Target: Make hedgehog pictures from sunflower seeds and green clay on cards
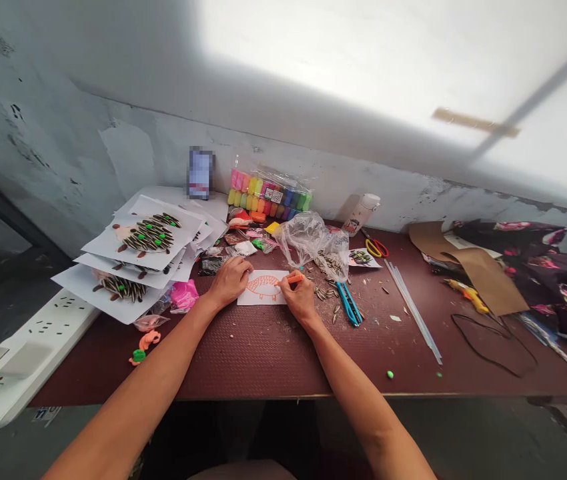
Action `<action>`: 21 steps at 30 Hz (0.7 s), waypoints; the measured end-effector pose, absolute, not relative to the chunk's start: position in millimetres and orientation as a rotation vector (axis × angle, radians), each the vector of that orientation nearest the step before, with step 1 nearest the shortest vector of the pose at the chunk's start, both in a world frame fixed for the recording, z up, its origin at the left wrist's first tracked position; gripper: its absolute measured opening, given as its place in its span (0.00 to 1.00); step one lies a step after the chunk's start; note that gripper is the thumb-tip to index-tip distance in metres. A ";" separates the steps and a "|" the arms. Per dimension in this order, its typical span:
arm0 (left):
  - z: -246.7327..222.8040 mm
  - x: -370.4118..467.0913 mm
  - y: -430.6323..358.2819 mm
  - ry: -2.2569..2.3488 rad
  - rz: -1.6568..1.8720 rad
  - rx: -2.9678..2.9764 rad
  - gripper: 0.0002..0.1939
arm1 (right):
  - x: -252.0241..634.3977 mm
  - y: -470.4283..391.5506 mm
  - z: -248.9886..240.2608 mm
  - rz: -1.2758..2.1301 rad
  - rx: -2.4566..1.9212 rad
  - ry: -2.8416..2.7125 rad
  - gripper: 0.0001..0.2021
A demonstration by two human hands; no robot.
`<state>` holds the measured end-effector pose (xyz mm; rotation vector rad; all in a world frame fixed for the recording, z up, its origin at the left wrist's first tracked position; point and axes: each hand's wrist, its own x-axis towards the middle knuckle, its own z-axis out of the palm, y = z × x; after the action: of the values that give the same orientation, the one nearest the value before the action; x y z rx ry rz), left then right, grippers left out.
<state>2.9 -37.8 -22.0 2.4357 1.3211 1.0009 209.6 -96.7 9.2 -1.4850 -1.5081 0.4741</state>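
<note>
A small white paper (251, 297) lies on the brown table, bearing an orange outline drawing of a hedgehog-like animal with short strokes filling its back. My right hand (299, 295) grips an orange marker (294, 279) over the paper's right part. On the paper's left edge rests my left hand (231, 280), fingers lying loosely on it and holding nothing. Just right of my right hand are a blue utility knife (348, 303) and loose striped sunflower seeds (322, 292). Behind it sits a clear plastic bag (303, 233) with more seeds inside.
Left stand stacked sheets with seed hedgehogs (146, 237) and a white power strip (28, 357). Behind are a phone (200, 173), coloured clay packs (268, 193) and a white bottle (362, 215). Rightward lie scissors (375, 247), glue sticks (413, 312) and a yellow glue gun (468, 295).
</note>
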 end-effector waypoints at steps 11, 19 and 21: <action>-23.5 2.5 -37.3 1.313 0.997 2.409 0.10 | 217.7 -92.4 7.3 0.395 -1.547 -1.488 0.12; -23.6 3.3 -37.5 1.327 1.009 2.437 0.10 | 216.2 -93.6 6.9 0.411 -1.536 -1.514 0.11; -23.5 3.5 -37.5 1.326 1.012 2.444 0.10 | 216.0 -93.2 6.2 0.405 -1.524 -1.523 0.12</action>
<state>3.5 -37.5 -23.5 2.4443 1.3260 1.0123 216.0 -93.2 6.2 -1.5242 -1.5227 0.4049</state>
